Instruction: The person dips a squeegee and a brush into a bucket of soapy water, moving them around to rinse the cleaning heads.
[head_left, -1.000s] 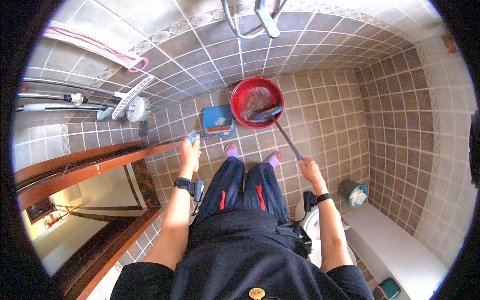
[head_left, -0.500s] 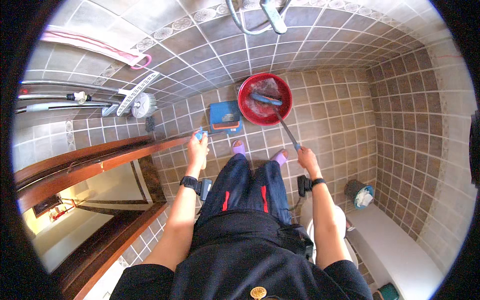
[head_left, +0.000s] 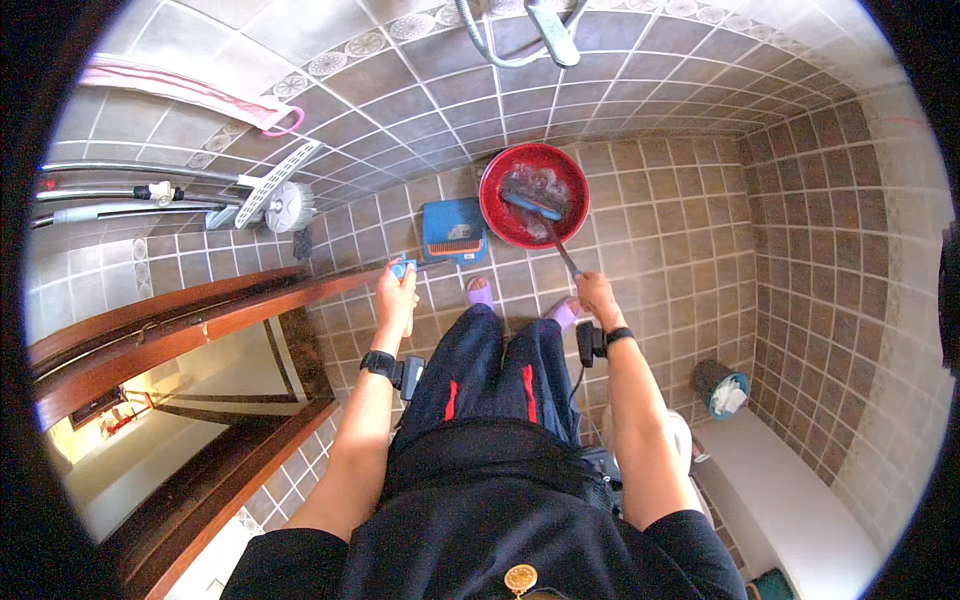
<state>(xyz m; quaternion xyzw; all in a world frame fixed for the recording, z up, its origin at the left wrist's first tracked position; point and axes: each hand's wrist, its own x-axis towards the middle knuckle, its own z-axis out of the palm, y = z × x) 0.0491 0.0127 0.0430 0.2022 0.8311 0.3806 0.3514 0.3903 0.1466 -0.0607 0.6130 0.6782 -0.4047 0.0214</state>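
My right hand is closed round the grey handle of a blue broom. The broom's head lies tilted inside a red basin, amid whitish suds and water. To the left of the basin, a blue dustpan with an orange comb-like edge stands on the floor. Its long handle rises toward me, and my left hand is wrapped round the blue top end. Black straps with small devices sit on both my wrists.
A wooden door frame runs along the left. Mops and brushes hang from the left wall. A shower fitting is on the far wall. Behind my right arm stand a white toilet and a waste bin.
My right hand has moved left and slightly away from me. The broom head has shifted and turned within the basin. My left hand and the dustpan have hardly moved.
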